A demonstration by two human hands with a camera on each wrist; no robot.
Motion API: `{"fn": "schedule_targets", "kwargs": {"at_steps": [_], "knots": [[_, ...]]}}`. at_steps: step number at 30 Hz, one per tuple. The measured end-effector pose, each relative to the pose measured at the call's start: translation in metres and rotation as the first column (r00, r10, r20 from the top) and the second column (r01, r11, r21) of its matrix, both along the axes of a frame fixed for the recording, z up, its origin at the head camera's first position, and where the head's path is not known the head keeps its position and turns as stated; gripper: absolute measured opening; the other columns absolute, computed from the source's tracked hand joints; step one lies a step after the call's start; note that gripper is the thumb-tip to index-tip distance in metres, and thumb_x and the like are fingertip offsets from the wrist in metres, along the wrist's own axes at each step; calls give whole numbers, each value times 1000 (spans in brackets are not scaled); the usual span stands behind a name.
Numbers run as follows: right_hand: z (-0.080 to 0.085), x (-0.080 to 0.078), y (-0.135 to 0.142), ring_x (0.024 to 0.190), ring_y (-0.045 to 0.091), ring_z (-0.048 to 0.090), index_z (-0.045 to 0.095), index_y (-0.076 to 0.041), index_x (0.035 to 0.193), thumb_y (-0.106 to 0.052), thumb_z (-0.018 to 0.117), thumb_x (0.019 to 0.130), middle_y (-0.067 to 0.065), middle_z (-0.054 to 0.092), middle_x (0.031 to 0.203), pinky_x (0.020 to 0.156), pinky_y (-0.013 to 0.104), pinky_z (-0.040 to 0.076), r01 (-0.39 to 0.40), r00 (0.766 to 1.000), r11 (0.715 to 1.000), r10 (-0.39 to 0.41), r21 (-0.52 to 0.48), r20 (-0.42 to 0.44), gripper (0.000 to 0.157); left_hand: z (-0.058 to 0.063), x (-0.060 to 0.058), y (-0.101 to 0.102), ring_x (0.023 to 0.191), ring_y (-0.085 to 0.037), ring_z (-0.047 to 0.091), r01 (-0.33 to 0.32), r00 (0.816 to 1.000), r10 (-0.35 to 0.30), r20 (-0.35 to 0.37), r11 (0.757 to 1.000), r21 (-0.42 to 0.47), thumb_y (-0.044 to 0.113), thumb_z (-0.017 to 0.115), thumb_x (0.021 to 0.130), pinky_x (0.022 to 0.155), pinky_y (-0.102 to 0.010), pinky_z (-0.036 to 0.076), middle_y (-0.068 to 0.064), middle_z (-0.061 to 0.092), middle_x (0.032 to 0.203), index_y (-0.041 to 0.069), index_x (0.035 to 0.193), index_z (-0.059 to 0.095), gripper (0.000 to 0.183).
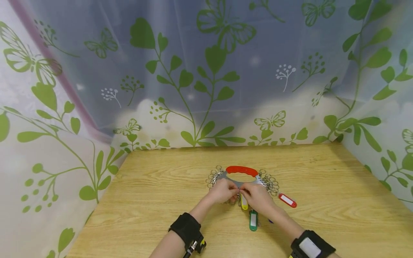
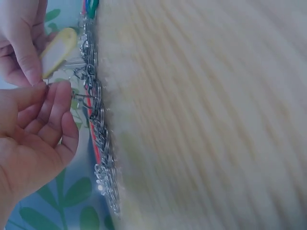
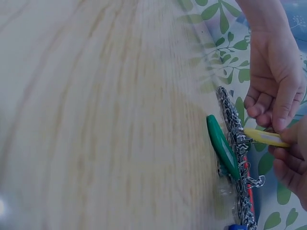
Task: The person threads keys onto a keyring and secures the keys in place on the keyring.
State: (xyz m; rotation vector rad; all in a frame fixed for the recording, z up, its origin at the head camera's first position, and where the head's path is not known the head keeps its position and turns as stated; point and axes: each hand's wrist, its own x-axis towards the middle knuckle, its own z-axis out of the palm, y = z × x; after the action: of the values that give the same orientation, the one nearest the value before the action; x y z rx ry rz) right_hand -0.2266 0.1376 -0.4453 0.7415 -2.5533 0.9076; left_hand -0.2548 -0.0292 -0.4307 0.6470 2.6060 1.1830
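Note:
Both hands meet at the near edge of a large grey metal key holder with a red handle (image 1: 242, 170). My right hand (image 1: 256, 196) pinches a yellow key tag (image 3: 264, 137) with a white label. The fingertips of my left hand (image 1: 222, 191) pinch the small metal ring at that tag's end, thumb against forefinger, while its other fingers curl loosely in the left wrist view. Fingers partly hide the ring. Many metal key rings (image 1: 269, 184) hang around the holder's edge, several close beside the hands.
A green key tag (image 1: 253, 220) lies just in front of the hands. To the right is a red tag (image 1: 287, 200), and a blue tag (image 1: 270, 221) shows partly under the right forearm. A patterned curtain (image 1: 180, 107) borders the wooden table (image 1: 155, 179) at the back and sides.

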Motion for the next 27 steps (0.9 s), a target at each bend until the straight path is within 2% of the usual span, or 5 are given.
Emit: {"fn": "schedule_targets", "kwargs": {"at_steps": [5,8,16,22,27], "knots": [[0,1,1,54,1,42,68,-8,84,-5,64,86,-2,64,74,49,20,38,32,997,999,-31,-11,69,5,-3,0,-1,51,-8,55,39,999,-40,-29,999,-30,13,63,88,48,-19,39,-2,63,61,7,84,73,12],[0,0,1,55,1,45,68,-8,85,-5,64,86,-2,65,76,50,20,39,31,997,999,-30,-17,68,5,-5,0,-1,49,-7,51,37,999,-38,-32,999,-25,14,62,89,48,-19,38,-3,62,60,7,83,73,13],[-2,1,2,64,6,58,69,-8,85,-3,66,84,2,68,79,55,20,45,-26,999,1000,26,14,-47,6,-7,1,0,47,-8,49,-18,1000,18,-13,1000,-3,14,61,90,46,-20,36,-3,61,58,7,80,72,17],[0,-1,4,64,7,59,68,-8,82,-1,66,83,0,67,77,55,21,45,-59,985,995,71,80,-155,7,-3,2,0,54,-14,59,-45,999,45,6,998,43,13,61,90,45,-21,38,-2,64,62,3,80,73,18],[1,-1,3,61,4,56,69,-7,84,-1,65,84,2,67,78,53,19,43,-37,995,998,41,51,-86,7,-3,1,-1,58,-15,60,-6,1000,6,2,999,32,13,63,89,49,-21,40,-3,65,65,5,83,74,15]]}}
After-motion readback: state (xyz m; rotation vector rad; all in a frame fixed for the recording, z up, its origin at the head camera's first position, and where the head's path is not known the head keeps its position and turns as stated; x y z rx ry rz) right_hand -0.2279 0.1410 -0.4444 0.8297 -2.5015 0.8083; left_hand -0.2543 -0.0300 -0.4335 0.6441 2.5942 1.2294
